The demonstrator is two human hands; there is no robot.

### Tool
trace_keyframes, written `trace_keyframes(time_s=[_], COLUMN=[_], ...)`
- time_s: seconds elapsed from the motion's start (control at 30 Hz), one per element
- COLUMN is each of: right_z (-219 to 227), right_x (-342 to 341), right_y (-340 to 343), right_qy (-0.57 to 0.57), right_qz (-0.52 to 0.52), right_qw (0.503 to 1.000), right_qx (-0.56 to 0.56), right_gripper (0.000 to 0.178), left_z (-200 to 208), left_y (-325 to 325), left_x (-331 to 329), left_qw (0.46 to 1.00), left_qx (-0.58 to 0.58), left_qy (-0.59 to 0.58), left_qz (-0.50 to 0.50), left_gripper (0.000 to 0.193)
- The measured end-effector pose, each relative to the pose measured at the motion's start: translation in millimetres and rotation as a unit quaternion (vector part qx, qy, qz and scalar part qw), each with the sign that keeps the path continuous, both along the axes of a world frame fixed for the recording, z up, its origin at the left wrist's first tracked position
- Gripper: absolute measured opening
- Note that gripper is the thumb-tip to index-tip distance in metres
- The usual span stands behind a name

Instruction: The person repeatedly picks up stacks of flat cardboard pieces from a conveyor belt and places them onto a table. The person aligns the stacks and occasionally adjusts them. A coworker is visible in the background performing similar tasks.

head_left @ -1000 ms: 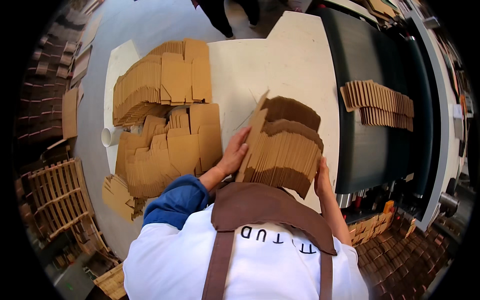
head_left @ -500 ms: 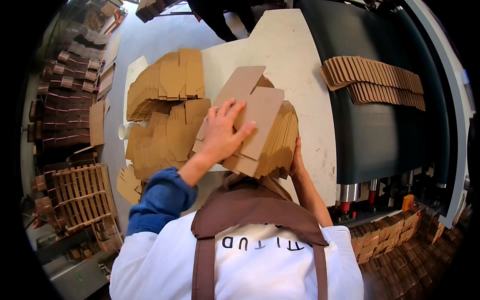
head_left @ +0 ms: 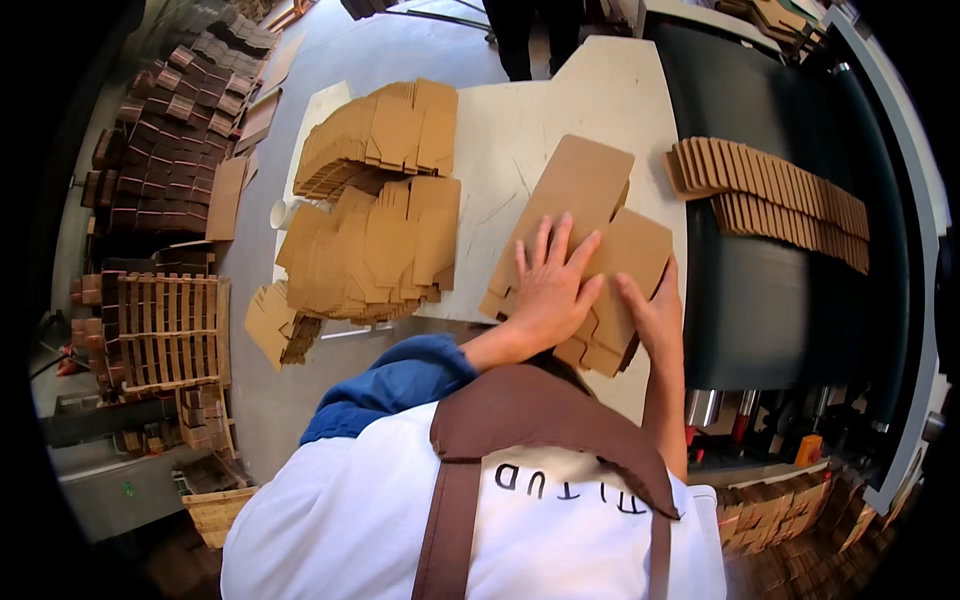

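A stack of flattened brown cardboard boxes (head_left: 575, 180) lies slanted on the pale tabletop, close in front of my body. My left hand (head_left: 552, 285) rests on top of it, palm down with fingers spread. At the stack's right edge, my right hand (head_left: 656, 318) has its thumb over the top and its fingers along the side, partly hidden. To the left, two fanned piles of folded cardboard boxes lie one beyond the other, a far pile (head_left: 405, 125) and a near pile (head_left: 385, 240); neither is touched by a hand.
A dark conveyor belt (head_left: 770, 320) runs along the right, carrying a shingled row of cardboard pieces (head_left: 775, 190). The worktable (head_left: 625, 85) has an angled far edge, and a person's dark-clothed legs (head_left: 535, 35) stand beyond it. Wooden pallets (head_left: 172, 330) and bundled cardboard (head_left: 165, 165) fill the left.
The stack beneath my hands now lies flatter, its fanned side edges turned out of sight. My right thumb has come over its top. The view has shifted, moving the surroundings across the picture.
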State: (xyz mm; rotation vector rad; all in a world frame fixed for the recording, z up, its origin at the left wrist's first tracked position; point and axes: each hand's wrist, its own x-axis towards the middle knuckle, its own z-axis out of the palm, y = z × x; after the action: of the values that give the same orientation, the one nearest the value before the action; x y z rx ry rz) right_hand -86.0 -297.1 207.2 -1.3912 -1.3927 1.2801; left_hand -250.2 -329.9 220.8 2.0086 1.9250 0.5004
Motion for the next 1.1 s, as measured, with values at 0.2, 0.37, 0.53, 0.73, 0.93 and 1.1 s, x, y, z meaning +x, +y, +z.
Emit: trace_keyframes(time_s=[0.2, 0.37, 0.53, 0.73, 0.93, 1.1], right_z=[-17.1, -15.5, -45.6, -51.9, -64.2, -84.7], right_x=[6.0, 10.2, 3.4, 2.7, 0.5, -8.0], right_y=[-4.9, -4.8, -10.6, -9.1, -3.9, -13.7], right_qy=[-0.016, -0.026, -0.004, -0.105, -0.072, -0.039], right_qz=[-0.001, 0.044, -0.012, -0.022, -0.04, -0.086], right_qw=[0.999, 0.997, 1.0, 0.994, 0.992, 0.969], right_qx=[0.048, -0.05, 0.0, 0.021, -0.092, -0.227], right_gripper=[0.072, 0.051, 0.075, 0.079, 0.082, 0.081], left_z=[53.1, 64.1, -7.1, -51.2, -48.0, -78.2], left_y=[27.5, 111.7, 166.0, 191.6, 215.1, 224.9], left_x=[-7.3, 120.8, 175.7, 170.7, 153.8, 157.5], left_qw=[0.988, 0.94, 0.915, 0.689, 0.475, 0.398], left_qx=[-0.016, 0.057, -0.017, -0.325, -0.493, -0.532], left_qy=[-0.029, -0.187, -0.339, -0.646, -0.726, -0.739], left_qz=[-0.149, -0.28, -0.22, -0.047, 0.068, 0.112], left_gripper=[0.051, 0.036, 0.028, 0.023, 0.025, 0.026])
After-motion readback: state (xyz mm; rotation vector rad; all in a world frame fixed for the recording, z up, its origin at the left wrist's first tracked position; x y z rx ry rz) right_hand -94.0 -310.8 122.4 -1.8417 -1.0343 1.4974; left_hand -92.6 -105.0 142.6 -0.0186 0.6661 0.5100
